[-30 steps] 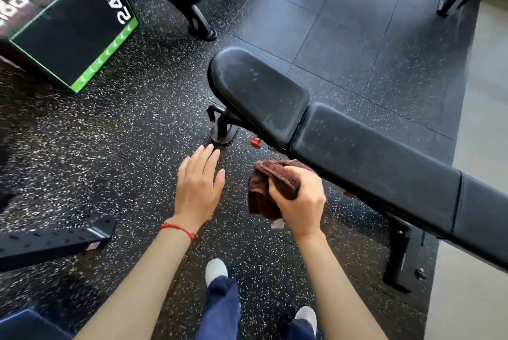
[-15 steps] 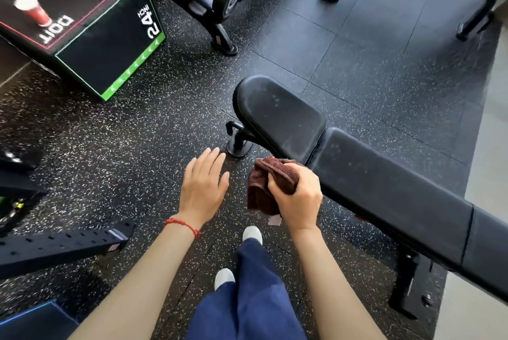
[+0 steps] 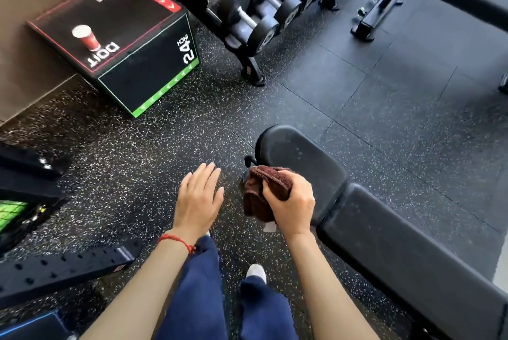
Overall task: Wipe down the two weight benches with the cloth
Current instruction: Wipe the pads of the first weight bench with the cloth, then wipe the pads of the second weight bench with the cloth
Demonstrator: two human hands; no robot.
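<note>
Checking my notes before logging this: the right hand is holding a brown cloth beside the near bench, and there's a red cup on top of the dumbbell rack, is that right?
Not quite. The red cup stands on the black plyo box, not on the dumbbell rack, as the head view shows. The rest holds: the right hand holds the brown cloth beside the near bench.

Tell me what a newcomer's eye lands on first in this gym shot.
First, the right hand gripping a bunched brown cloth at the near edge of the black weight bench that runs off to the lower right. Beside it the left hand hovers flat and empty over the speckled floor. At upper left, a red cup stands on a black plyo box, next to the dumbbell rack.
</note>
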